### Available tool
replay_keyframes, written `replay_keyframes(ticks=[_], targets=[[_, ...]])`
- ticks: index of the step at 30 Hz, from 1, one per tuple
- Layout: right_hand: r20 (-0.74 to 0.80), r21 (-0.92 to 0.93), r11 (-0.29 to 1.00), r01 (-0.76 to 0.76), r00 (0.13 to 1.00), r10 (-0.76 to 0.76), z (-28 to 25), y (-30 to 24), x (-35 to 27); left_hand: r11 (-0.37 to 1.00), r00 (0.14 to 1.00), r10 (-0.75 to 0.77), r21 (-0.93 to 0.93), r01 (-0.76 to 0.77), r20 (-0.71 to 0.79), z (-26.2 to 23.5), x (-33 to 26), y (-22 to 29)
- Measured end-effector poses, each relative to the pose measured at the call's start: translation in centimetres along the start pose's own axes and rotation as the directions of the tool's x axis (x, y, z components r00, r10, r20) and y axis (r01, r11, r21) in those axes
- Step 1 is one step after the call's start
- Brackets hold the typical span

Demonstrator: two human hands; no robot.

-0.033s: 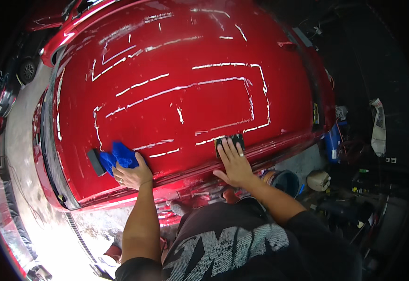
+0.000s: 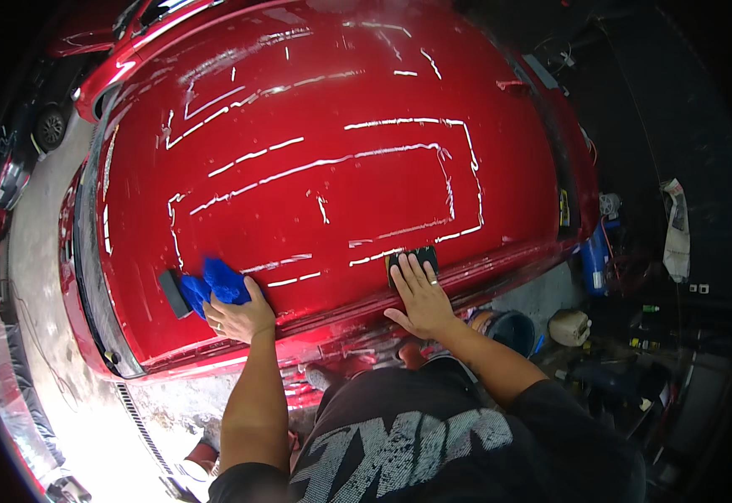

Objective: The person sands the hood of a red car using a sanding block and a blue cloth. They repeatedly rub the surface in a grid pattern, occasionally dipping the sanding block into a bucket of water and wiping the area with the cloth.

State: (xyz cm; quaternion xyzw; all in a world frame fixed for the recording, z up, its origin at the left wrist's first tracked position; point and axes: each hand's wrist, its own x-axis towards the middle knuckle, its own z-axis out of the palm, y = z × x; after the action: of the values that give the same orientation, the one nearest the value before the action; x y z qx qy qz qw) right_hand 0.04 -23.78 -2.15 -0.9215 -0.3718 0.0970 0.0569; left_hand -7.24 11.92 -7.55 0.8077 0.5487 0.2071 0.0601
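Red car panel beneath two bare hands. The right hand lay open, its fingers extended and a little apart over a dark pad near the panel's near edge. The left hand bent around the near side of a blue cloth — whether it gripped cannot be told — with a grey block just beyond, by the panel's left side. The step in hand appeared to be working the pad against the paint; a further stroke would have called for flat, even fingertip pressure — clear of the edge.
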Motion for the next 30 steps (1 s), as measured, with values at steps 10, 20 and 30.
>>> replay_keyframes(ticks=[10,20,30], targets=[[-0.167,-0.038,0.998,0.042,0.985,-0.047,-6.2,8.3,29.6,0.998,0.994,0.067,-0.014,-0.068,-0.087,0.6,0.9,-1.6],[-0.292,-0.144,0.980,-0.138,0.952,0.091,-9.8,16.1,54.6,0.963,0.951,0.241,-0.074,-0.259,-0.193,2.3,0.9,-3.1],[-0.021,0.033,0.996,0.083,0.996,-0.083,-3.8,-0.7,11.0,0.999,0.996,0.046,-0.022,-0.048,-0.082,0.7,1.5,-1.4]])
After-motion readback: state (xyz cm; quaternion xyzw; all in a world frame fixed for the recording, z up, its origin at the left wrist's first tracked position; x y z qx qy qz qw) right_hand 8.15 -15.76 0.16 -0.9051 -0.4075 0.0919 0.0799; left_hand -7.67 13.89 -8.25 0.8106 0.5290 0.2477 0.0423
